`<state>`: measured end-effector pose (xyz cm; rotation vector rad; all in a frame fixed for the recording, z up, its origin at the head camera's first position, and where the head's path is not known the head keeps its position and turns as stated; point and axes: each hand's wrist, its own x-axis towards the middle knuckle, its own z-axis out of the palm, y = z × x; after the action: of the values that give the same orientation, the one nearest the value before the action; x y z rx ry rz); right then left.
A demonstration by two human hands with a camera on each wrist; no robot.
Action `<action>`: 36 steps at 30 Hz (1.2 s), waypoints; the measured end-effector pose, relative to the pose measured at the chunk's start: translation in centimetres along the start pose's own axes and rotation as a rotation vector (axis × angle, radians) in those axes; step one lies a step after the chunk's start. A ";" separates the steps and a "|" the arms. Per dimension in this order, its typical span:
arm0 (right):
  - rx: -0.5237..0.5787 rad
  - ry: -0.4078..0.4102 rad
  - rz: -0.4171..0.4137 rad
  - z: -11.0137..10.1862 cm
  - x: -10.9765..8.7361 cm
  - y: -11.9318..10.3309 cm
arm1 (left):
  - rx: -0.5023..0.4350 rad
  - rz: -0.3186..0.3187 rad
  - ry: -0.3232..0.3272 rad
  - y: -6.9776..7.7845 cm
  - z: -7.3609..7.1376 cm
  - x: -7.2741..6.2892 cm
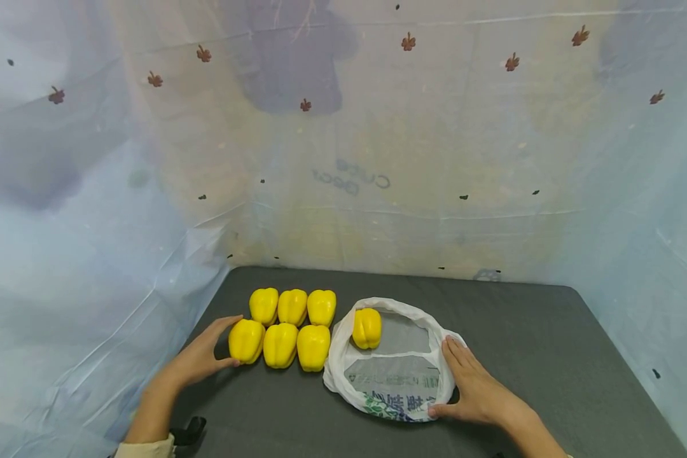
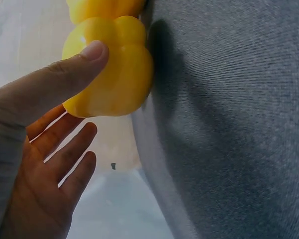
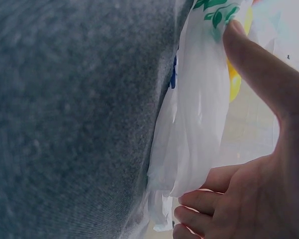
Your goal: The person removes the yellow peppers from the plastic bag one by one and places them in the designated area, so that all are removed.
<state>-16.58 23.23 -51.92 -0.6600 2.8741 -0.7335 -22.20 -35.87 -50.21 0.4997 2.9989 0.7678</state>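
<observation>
In the head view, my left hand [image 1: 203, 356] is at the near-left yellow bell pepper [image 1: 246, 341], at the end of the front row. The left wrist view shows the thumb [image 2: 89, 57] laid on this pepper [image 2: 122, 82], with other fingers behind it, so the hand grips it from both sides. My right hand [image 1: 478, 388] rests against the right side of a white plastic bag [image 1: 334, 359] whose mouth is spread wide. Its thumb touches the near rim and its fairly straight fingers the right rim. One bell pepper [image 1: 367, 329] lies inside the bag, at its far left.
Several more yellow bell peppers [image 1: 280, 345] stand in two rows left of the bag, close together. The dark grey table [image 1: 527, 331] is bordered by a patterned curtain [image 1: 401, 235] at the back and sides. A black object [image 1: 189, 431] lies by the left forearm.
</observation>
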 end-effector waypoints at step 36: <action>0.019 -0.003 0.013 -0.1 0.0 0.0 | 0.048 0.069 0.080 4.2 0.6 1.3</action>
<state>-16.61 23.24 -51.83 -0.6386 2.8627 -0.7568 -22.10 -31.69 -48.65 0.5915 3.0953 0.7387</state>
